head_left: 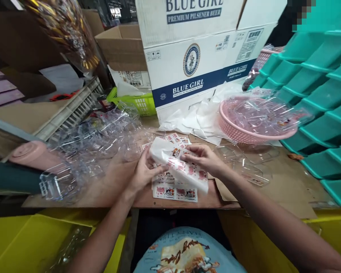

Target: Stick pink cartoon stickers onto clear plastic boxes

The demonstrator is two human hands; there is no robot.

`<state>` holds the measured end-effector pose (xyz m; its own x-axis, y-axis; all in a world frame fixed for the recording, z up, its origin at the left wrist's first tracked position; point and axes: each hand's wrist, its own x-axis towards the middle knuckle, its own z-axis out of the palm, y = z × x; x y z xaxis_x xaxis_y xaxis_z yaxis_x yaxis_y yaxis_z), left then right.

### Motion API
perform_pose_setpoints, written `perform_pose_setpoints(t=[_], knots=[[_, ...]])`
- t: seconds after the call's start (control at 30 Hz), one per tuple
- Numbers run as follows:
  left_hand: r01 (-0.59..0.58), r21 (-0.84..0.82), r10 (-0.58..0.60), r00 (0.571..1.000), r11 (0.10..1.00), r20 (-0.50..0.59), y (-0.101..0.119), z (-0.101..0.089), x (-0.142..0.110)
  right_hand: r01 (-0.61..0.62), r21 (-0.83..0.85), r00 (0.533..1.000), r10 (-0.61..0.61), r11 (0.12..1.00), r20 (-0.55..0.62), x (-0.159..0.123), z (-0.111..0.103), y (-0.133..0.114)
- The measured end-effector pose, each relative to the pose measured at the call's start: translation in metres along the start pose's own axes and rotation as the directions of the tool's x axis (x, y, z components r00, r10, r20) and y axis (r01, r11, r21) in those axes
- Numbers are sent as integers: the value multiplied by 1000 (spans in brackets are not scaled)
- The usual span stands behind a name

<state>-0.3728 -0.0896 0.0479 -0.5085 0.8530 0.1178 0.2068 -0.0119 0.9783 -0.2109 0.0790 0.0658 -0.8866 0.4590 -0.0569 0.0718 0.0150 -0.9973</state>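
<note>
Over the table [116, 191], the left hand [142, 169] and right hand [206, 159] pinch opposite sides of a sticker sheet [197, 174], probably to steady its floppy, curling paper; more sheets [174, 193] lie just beneath, presumably for easy reach.

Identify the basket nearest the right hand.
The front pink basket, heaped with clear plastic pieces; the lime-green basket and the pink one behind sit farther back.

White sheet [160, 148]: shone bright at the dial's centre!
Clear plastic pieces [102, 127]: flashed sharp glare at nine o'clock!
Teal bins [326, 125]: leaned, lens-stretched, at three!
Background [125, 15]: lay dim, blurred, at eleven!
</note>
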Motion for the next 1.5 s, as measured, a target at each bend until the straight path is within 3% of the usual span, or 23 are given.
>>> perform_pose_setpoints(t=[0.03, 0.1, 0.23, 0.3, 0.33, 0.4, 0.47, 0.6, 0.67, 0.7, 0.77, 0.83, 0.9, 1.03, 1.13, 1.2, 1.27, 1.33, 1.4, 1.43, 1.5], knots=[[148, -189, -141, 989, 971, 54, -3, -4, -1, -39, 67, 999, 39, 997, -7, 0, 0, 1], [353, -427, -313, 936, 833, 164, -7, -9, -2, -111, 128, 993, 115, 986, -31, -3, 0, 4], [486, -573, -404, 873, 660, 275, -11, -3, -7, -149, 77, 982, 156, 986, -104, -8, -4, 8], [513, -602, -414, 856, 613, 308, -11, 3, -9, -77, -89, 988, 64, 993, -137, -8, -6, 11], [502, -620, -415, 861, 603, 293, -12, 6, -9, -1, -225, 983, -40, 974, -179, -8, -6, 11], [443, -656, -412, 886, 612, 214, -12, 12, -9, 172, -542, 914, -338, 822, -223, -8, -4, 10], [393, -664, -407, 902, 636, 145, -12, 18, -9, 303, -764, 797, -592, 569, -125, -11, 3, 7], [349, -651, -390, 917, 675, 88, -13, 24, -7, 414, -888, 643, -754, 200, 130, -21, 23, 1], [346, -636, -395, 916, 690, 69, -13, 24, -7, 405, -910, 582, -793, 93, 179, -23, 29, 2], [353, -625, -400, 914, 697, 70, -14, 24, -8, 404, -911, 581, -792, 82, 187, -23, 31, 4], [353, -608, -394, 916, 711, 72, -14, 23, -8, 424, -890, 635, -756, 168, 160, -19, 33, 10], [340, -600, -374, 925, 724, 74, -14, 23, -8, 442, -831, 703, -706, 338, 87, -12, 33, 16], [329, -590, -358, 931, 738, 71, -12, 25, -8, 457, -753, 741, -671, 473, 28, -6, 34, 20], [316, -569, -336, 939, 759, 72, -11, 29, -5, 453, -616, 801, -598, 645, -36, -1, 34, 23], [347, -535, -348, 932, 771, 102, -18, 29, -2, 317, -413, 865, -439, 854, -244, 1, 20, 23], [334, -407, -353, 935, 850, 30, -25, 25, 1, 214, -241, 864, -298, 947, -405, 3, 3, 20], [192, -133, -214, 959, 972, -184, -28, 23, 1, 188, -231, 798, -285, 955, -530, 3, -13, 16], [-22, 203, 91, 937, 979, -339, -25, 25, 1, 194, -423, 696, -428, 885, -577, 2, -22, 9], [-184, 373, 300, 911, 910, -284, -15, 33, 1, 203, -631, 622, -597, 749, -508, 0, -18, 3], [-232, 359, 322, 922, 904, -215, -9, 39, 2, 220, -700, 609, -656, 680, -446, -1, -13, 2], [-233, 155, 247, 966, 960, -78, 1, 50, 5, 271, -772, 639, -707, 575, -303, -4, 3, 1]])
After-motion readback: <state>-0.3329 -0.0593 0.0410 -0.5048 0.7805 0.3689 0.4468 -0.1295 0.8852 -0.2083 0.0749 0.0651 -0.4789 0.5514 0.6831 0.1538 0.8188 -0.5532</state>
